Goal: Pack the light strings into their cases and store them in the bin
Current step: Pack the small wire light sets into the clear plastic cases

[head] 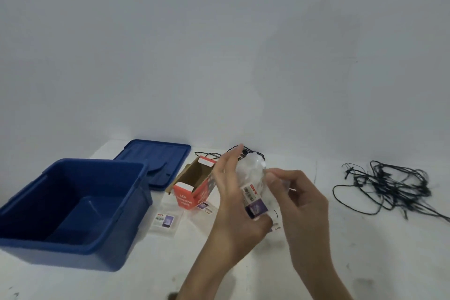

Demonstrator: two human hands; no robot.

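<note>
Above the white table both hands hold a clear plastic bag (pixel 253 178) with a barcode label. My left hand (pixel 231 200) grips its lower left side, and my right hand (pixel 299 200) pinches its upper right edge. Behind the bag, part of a dark light string (pixel 216 153) lies on the table. A second dark light string (pixel 389 187) lies tangled at the right. An open red cardboard case (pixel 192 187) lies on its side left of my hands. The blue bin (pixel 73 204) stands open at the left and I see nothing inside it.
The bin's blue lid (pixel 158 161) lies flat behind the bin. A flat clear bag with a label (pixel 165 219) lies beside the bin, and another clear bag (pixel 207 207) lies under the red case. A plain wall rises behind the table.
</note>
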